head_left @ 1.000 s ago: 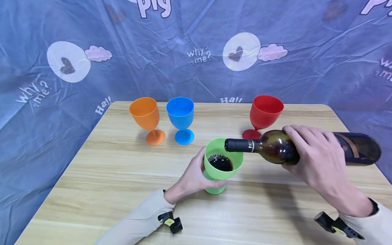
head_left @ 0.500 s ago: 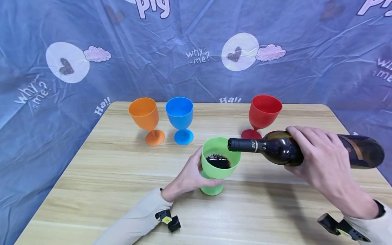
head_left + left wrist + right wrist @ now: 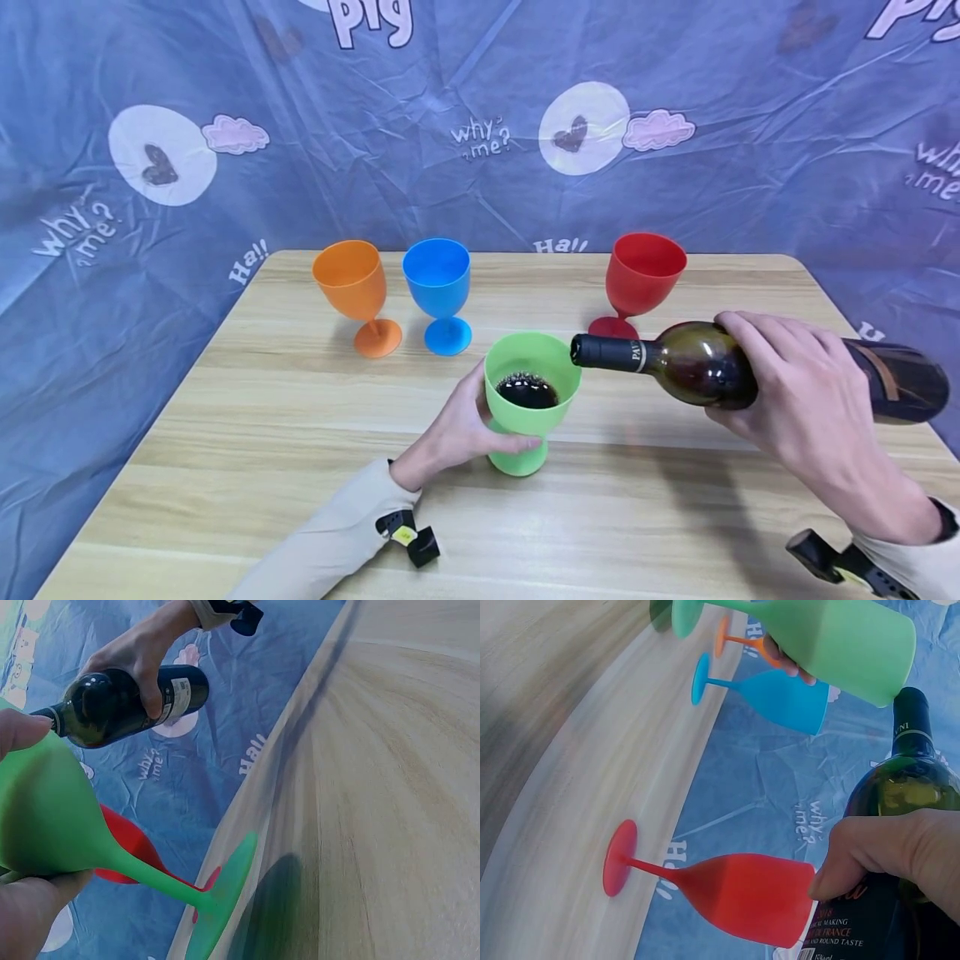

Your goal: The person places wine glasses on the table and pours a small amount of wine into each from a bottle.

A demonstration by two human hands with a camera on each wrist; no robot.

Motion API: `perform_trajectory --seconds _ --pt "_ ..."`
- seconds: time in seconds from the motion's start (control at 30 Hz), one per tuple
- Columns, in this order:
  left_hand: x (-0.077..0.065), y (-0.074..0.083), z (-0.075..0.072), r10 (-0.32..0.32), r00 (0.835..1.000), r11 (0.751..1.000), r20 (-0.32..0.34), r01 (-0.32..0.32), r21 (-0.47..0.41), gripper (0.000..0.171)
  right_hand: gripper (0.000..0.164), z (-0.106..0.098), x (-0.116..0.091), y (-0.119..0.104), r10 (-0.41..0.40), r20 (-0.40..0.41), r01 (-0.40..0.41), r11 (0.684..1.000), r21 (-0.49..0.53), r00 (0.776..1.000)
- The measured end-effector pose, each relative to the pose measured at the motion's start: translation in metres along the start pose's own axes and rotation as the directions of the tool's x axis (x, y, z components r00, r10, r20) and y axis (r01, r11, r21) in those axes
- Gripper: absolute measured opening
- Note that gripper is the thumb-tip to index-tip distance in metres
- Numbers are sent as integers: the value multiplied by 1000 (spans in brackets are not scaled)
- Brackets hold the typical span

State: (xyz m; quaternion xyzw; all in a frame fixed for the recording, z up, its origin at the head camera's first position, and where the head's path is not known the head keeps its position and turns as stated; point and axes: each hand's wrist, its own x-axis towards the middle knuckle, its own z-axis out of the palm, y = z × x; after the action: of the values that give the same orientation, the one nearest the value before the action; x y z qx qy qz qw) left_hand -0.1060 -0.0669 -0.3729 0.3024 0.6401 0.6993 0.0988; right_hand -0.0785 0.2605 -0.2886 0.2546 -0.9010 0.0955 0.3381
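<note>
My left hand (image 3: 465,423) grips a green goblet (image 3: 536,419) round its bowl. Dark liquid (image 3: 527,393) with some bubbles fills its lower part. In the left wrist view the goblet's foot (image 3: 229,900) is raised, apart from its shadow on the wood. My right hand (image 3: 810,400) holds a dark glass wine bottle (image 3: 697,364) round its body, almost level. The bottle's mouth (image 3: 577,350) points left, right at the goblet's right rim, and no stream of liquid shows. The right wrist view shows the bottle's neck (image 3: 913,724) close to the green rim.
Upright at the back of the wooden table (image 3: 262,450) stand an orange goblet (image 3: 356,287), a blue goblet (image 3: 441,287) and a red goblet (image 3: 643,279). The bottle passes in front of the red goblet's foot. A blue printed cloth (image 3: 375,150) hangs behind the table.
The bottle has drawn right, its mouth going from over the green goblet's bowl to its right rim. The green goblet has shifted slightly left. Both hands keep their hold.
</note>
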Motion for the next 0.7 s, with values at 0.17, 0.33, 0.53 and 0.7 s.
perform_trajectory --seconds 0.17,0.33,0.53,0.7 --pt "1 -1 -2 39 999 999 4 -39 0 82 84 -1 -1 0 16 -3 -16 1000 0 1000" --pt "1 0 -5 50 999 998 -2 -50 37 81 86 -2 -2 -1 40 -3 -40 999 8 999" --pt "3 4 -8 70 997 997 -38 -69 30 81 90 -3 -3 -2 106 4 -106 994 38 994" --pt "10 6 -10 60 996 997 -64 -57 44 80 92 -5 -4 -3 210 9 -210 972 105 978"
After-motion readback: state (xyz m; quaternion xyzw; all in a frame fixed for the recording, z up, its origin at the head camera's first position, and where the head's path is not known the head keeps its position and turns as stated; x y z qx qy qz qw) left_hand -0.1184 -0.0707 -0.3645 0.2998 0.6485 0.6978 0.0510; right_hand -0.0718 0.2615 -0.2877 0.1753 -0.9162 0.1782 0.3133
